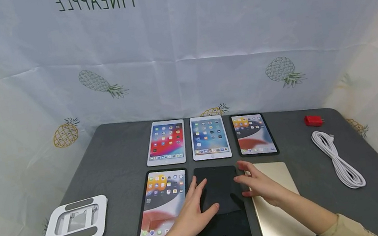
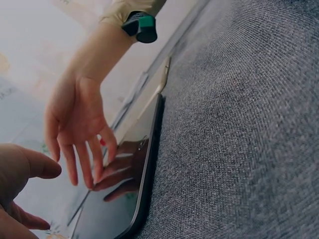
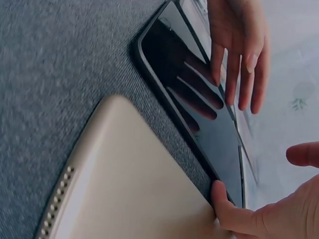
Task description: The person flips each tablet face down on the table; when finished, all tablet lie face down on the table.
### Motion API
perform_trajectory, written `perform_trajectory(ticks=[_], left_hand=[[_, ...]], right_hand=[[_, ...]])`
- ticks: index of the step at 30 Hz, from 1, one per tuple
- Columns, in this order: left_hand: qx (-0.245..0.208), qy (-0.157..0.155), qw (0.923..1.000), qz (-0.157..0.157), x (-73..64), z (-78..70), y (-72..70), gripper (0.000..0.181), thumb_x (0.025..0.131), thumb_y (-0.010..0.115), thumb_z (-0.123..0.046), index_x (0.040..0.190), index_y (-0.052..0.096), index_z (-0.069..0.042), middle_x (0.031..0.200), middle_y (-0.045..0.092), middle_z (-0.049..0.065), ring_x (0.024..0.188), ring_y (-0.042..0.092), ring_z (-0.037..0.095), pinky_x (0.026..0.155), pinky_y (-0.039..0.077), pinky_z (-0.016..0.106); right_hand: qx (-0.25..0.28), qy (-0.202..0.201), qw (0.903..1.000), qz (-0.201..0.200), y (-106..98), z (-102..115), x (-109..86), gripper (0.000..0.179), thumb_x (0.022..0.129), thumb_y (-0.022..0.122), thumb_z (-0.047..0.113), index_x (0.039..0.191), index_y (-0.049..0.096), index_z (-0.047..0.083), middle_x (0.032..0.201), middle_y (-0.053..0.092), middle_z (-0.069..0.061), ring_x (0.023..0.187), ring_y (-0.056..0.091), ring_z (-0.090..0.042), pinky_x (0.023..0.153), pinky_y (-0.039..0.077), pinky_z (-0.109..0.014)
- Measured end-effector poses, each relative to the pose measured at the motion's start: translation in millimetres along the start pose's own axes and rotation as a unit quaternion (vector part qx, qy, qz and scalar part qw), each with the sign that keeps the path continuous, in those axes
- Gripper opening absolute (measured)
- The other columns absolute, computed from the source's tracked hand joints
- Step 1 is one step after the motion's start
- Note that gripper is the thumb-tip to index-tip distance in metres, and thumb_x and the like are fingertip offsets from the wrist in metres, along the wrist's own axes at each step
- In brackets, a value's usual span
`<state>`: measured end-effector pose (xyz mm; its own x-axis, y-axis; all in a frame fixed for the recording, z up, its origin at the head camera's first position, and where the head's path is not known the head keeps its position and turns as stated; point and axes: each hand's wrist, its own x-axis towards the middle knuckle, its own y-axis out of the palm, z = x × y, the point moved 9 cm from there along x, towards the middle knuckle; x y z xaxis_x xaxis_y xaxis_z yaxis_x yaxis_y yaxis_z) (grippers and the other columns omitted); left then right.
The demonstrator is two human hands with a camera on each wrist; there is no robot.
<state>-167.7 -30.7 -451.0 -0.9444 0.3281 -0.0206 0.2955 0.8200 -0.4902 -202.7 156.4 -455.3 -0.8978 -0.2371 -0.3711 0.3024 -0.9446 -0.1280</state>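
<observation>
A black tablet (image 1: 223, 227) with a dark screen and a round home button lies flat in the front middle. My left hand (image 1: 197, 214) hovers over its left side, fingers spread and holding nothing; its reflection shows on the glass in the right wrist view. On the other side my right hand (image 1: 260, 184) reaches over a gold tablet (image 1: 281, 222), which lies back side up. Its fingers are loosely extended at the black tablet's right edge, with one fingertip (image 3: 218, 191) right at the gap between the two tablets. Left of the black tablet lies a lit tablet (image 1: 162, 199), partly behind my left hand.
Along the back lie two white-framed tablets (image 1: 165, 142) (image 1: 210, 137) and a black-framed one (image 1: 254, 134), all lit. A white folding stand (image 1: 74, 225) lies at the left. At the right are a red plug adapter (image 1: 313, 120) and a coiled white cable (image 1: 338, 159).
</observation>
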Motion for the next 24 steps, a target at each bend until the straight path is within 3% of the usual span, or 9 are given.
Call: perform_trajectory(ticks=[8,11,14,18,21,24], left_hand=[[0.009,0.010,0.9998,-0.012,-0.3,-3.4,-1.0,0.072,0.088,0.069,-0.036,0.147,0.041,-0.008,0.159,0.017,0.021,0.141,0.026,0.044,0.103,0.030,0.069],[0.009,0.015,0.9998,-0.007,-0.6,-5.3,2.1,0.070,0.088,0.068,-0.038,0.146,0.042,-0.010,0.158,0.019,0.020,0.140,0.029,0.043,0.101,0.032,0.068],[0.006,0.022,0.9997,0.003,-1.1,-7.6,6.3,0.069,0.089,0.067,-0.040,0.146,0.043,-0.011,0.158,0.020,0.019,0.139,0.030,0.042,0.100,0.033,0.068],[0.008,0.028,0.9995,0.011,-1.8,-10.6,9.2,0.068,0.089,0.066,-0.042,0.145,0.044,-0.012,0.158,0.022,0.017,0.139,0.031,0.041,0.100,0.034,0.068],[0.018,0.043,0.9987,0.022,-2.7,-15.4,11.9,0.065,0.089,0.066,-0.044,0.144,0.047,-0.013,0.157,0.027,0.015,0.139,0.032,0.038,0.101,0.035,0.066],[0.043,0.096,0.9935,0.043,-6.8,-31.0,18.0,0.061,0.090,0.066,-0.044,0.142,0.050,-0.015,0.156,0.031,0.011,0.142,0.028,0.035,0.102,0.034,0.065]], right_hand=[[0.015,-0.001,0.9997,-0.018,-1.3,0.2,1.9,0.067,0.098,0.054,0.016,0.151,0.016,0.002,0.154,0.016,-0.027,0.132,0.035,-0.048,0.094,0.045,-0.060],[0.012,-0.021,0.9995,-0.021,-1.9,4.7,4.6,0.067,0.099,0.054,0.017,0.152,0.015,0.003,0.153,0.022,-0.027,0.126,0.047,-0.043,0.097,0.044,-0.059],[-0.025,-0.058,0.9974,-0.034,-4.9,13.2,8.1,0.064,0.099,0.055,0.017,0.152,0.021,0.005,0.148,0.035,-0.027,0.121,0.053,-0.040,0.097,0.046,-0.054],[-0.070,-0.096,0.9916,-0.052,-11.4,22.0,10.5,0.056,0.098,0.057,0.013,0.149,0.033,0.007,0.136,0.051,-0.026,0.112,0.061,-0.036,0.087,0.054,-0.045],[-0.079,-0.103,0.9900,-0.054,-15.5,24.6,11.0,0.054,0.097,0.060,0.011,0.147,0.039,0.008,0.126,0.060,-0.024,0.092,0.070,-0.029,0.073,0.058,-0.039],[-0.096,-0.101,0.9885,-0.059,-18.5,28.1,10.2,0.055,0.095,0.063,0.012,0.146,0.042,0.010,0.123,0.063,-0.023,0.083,0.072,-0.026,0.066,0.059,-0.037]])
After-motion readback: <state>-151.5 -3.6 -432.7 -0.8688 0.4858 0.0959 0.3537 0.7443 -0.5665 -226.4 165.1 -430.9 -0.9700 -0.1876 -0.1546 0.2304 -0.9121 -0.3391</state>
